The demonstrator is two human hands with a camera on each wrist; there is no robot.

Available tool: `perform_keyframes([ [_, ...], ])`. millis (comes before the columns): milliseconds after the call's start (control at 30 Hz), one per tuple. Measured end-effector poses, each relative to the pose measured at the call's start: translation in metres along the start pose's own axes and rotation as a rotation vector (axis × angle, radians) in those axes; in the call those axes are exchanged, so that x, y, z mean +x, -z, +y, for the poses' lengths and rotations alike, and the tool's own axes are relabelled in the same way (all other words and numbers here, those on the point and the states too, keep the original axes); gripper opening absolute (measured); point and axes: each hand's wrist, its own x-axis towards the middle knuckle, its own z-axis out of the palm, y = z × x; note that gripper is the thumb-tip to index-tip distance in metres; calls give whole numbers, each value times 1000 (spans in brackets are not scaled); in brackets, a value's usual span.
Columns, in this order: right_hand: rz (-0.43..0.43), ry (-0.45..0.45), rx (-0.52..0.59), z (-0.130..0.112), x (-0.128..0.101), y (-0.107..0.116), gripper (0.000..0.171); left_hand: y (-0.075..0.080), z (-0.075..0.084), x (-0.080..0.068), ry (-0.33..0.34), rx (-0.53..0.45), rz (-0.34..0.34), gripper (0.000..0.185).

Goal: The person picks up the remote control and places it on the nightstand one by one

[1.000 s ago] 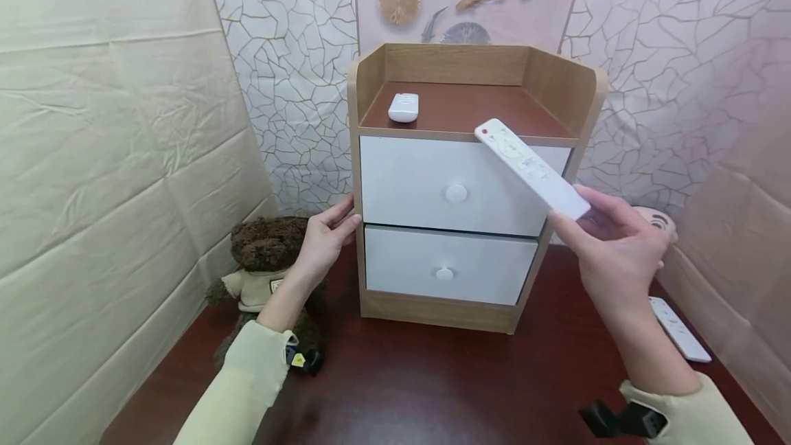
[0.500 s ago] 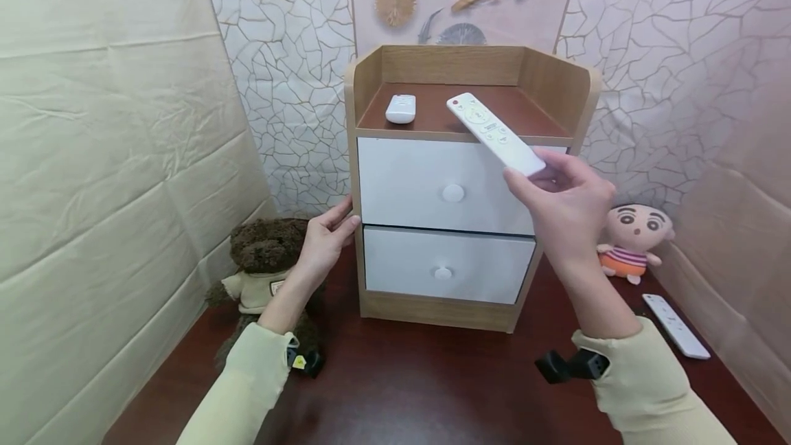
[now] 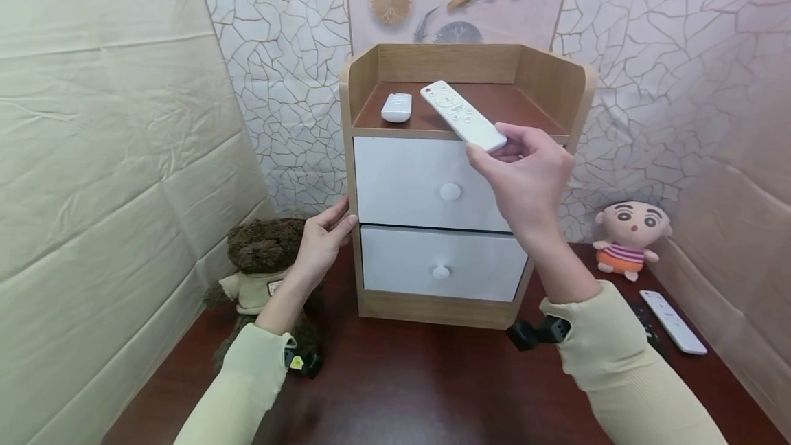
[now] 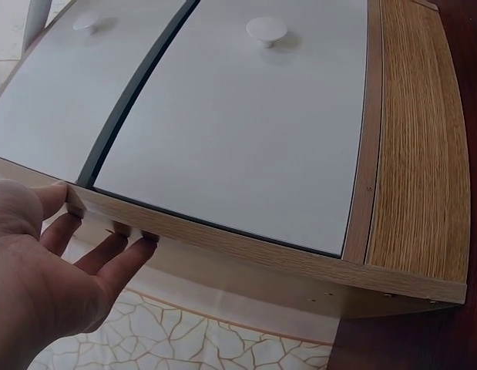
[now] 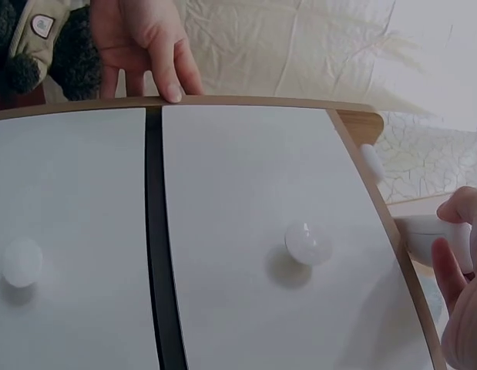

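Nearest us on the dark red table (image 3: 402, 376), a spare remote (image 3: 673, 323) lies along the right edge, and a brown bear (image 3: 262, 246) sits toward the left edge. Beyond, we see the left hand (image 3: 321, 240), fingers loosely extended, touching the cabinet (image 3: 402, 184) at its left edge. The right hand (image 3: 530, 176) pinches the near end of a white remote (image 3: 463, 115), slanted above the cabinet top's front edge. A doll (image 3: 633, 235) sits near the table's far right corner. We find a shorter white device (image 3: 397, 108) by the top's front left corner.
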Motion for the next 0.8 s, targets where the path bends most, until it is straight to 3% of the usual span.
perform_keyframes([
  [100,3,-15,-61,-1,2,-6,35,-1,1,-1,4,-3,-2,53],
  [333,-21,11,-35,-4,7,-18,36,-1,1,-1,6,9,10,53],
  [567,-33,25,-97,-9,9,-23,34,-2,0,-1,6,14,8,53],
  [800,-131,-44,-174,-21,20,-27,38,-3,3,-2,0,13,29,52],
])
